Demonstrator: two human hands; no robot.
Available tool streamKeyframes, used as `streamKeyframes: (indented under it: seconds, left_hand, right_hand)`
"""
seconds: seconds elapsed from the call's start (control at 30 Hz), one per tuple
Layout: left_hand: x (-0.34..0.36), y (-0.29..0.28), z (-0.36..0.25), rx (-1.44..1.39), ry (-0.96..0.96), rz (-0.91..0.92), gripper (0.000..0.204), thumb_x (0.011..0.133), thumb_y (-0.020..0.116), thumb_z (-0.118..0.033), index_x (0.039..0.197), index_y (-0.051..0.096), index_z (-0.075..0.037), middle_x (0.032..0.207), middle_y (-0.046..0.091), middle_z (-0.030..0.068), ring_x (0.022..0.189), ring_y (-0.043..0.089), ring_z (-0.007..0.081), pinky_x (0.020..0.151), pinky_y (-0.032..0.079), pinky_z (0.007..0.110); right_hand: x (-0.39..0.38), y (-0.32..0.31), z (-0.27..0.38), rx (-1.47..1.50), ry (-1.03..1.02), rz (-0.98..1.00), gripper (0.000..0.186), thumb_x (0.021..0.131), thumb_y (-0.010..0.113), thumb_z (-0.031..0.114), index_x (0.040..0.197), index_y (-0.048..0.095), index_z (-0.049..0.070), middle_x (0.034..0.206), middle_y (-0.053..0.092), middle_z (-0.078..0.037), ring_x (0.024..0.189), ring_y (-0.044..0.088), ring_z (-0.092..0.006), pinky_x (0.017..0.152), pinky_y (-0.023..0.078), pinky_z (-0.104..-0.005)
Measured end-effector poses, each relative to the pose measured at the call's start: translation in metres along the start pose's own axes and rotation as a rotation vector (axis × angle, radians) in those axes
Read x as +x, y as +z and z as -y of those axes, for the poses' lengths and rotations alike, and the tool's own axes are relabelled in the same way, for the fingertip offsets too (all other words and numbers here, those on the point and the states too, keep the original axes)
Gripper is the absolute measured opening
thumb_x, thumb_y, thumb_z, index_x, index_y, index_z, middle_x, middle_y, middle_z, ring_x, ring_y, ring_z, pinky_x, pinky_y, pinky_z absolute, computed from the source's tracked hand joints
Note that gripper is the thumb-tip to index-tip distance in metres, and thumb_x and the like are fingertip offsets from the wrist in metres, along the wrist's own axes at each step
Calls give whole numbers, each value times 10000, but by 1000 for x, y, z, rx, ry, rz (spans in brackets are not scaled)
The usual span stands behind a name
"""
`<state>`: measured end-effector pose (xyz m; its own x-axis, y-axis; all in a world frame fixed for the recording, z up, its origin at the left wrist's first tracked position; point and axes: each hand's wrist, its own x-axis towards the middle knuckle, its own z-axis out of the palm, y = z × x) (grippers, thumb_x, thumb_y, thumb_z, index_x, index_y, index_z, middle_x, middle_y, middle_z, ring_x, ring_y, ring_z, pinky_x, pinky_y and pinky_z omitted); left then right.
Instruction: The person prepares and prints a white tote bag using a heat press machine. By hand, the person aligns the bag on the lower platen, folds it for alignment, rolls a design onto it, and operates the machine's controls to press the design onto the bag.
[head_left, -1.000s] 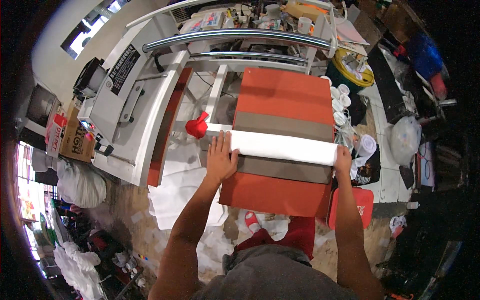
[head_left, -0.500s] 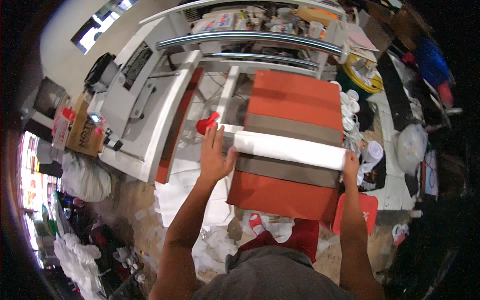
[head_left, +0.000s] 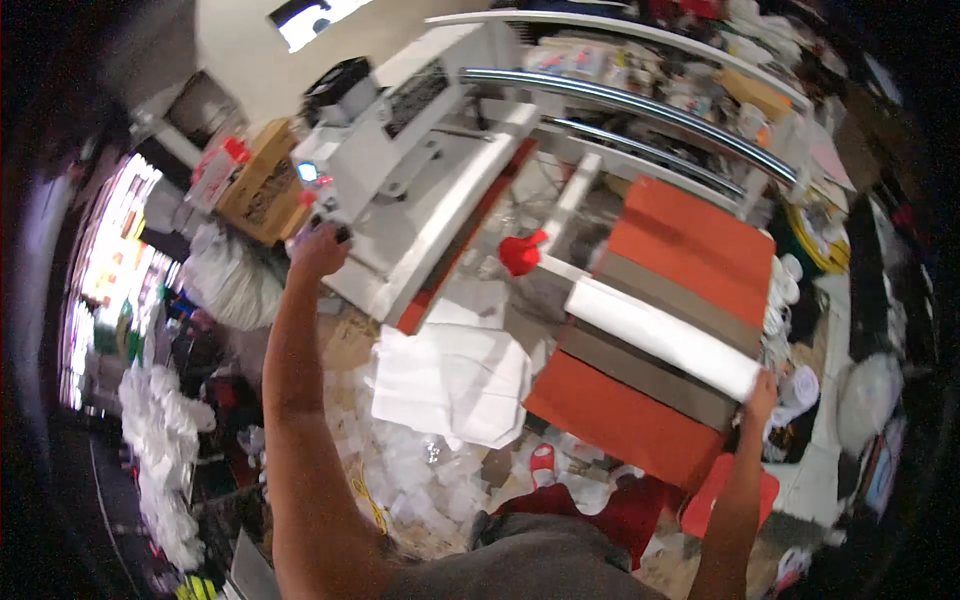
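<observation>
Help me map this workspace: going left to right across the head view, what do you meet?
Cardboard box → left hand → red knob → white roll → right hand.

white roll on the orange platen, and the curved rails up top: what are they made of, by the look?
White roll: looks like paper or thin film wound into a tube; matte, uniformly white, no glare. The right hand holds its end. Orange platen: possibly a rubber or silicone pad; flat, matte, even colour. Curved rails: most likely polished metal; silver with bright streak highlights.
</observation>
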<state>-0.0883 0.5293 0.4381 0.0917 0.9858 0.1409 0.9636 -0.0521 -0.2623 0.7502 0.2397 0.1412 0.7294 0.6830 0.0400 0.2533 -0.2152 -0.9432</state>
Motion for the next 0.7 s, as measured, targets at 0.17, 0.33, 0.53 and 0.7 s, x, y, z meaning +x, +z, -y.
streamKeyframes:
  seconds: [0.17, 0.33, 0.53, 0.7]
  left_hand:
    - [-20, 35, 42, -123, 31, -53, 287, 876, 644, -325, 1029, 670, -83, 984, 692, 184, 928, 626, 428, 886, 463, 502]
    - [-31, 2, -15, -62, 140, -124, 237, 887, 648, -295, 984, 674, -81, 912, 693, 175, 891, 647, 399, 769, 474, 525]
    - [-95, -56, -82, -128, 254, -149, 217, 894, 644, -265, 972, 633, -63, 886, 648, 186, 945, 582, 420, 824, 422, 534]
    - [-143, -83, -109, -395, 366, -214, 194, 872, 673, -188, 944, 598, -24, 867, 607, 214, 892, 537, 438, 806, 411, 522]
  right_hand:
    - [-7, 36, 30, -75, -29, -50, 306, 980, 565, 264, 970, 646, -31, 853, 649, -124, 817, 555, -154, 743, 458, -319]
    - [-21, 24, 56, -87, -40, -104, 331, 965, 566, 275, 867, 610, -38, 787, 604, -146, 772, 543, -207, 735, 454, -362]
    - [-51, 29, 87, -121, -43, -122, 365, 954, 566, 312, 900, 645, -41, 884, 656, -254, 824, 629, -357, 777, 471, -437]
    - [-91, 39, 137, -92, -38, -141, 359, 959, 564, 320, 902, 640, -26, 869, 657, -254, 825, 638, -358, 766, 483, -429]
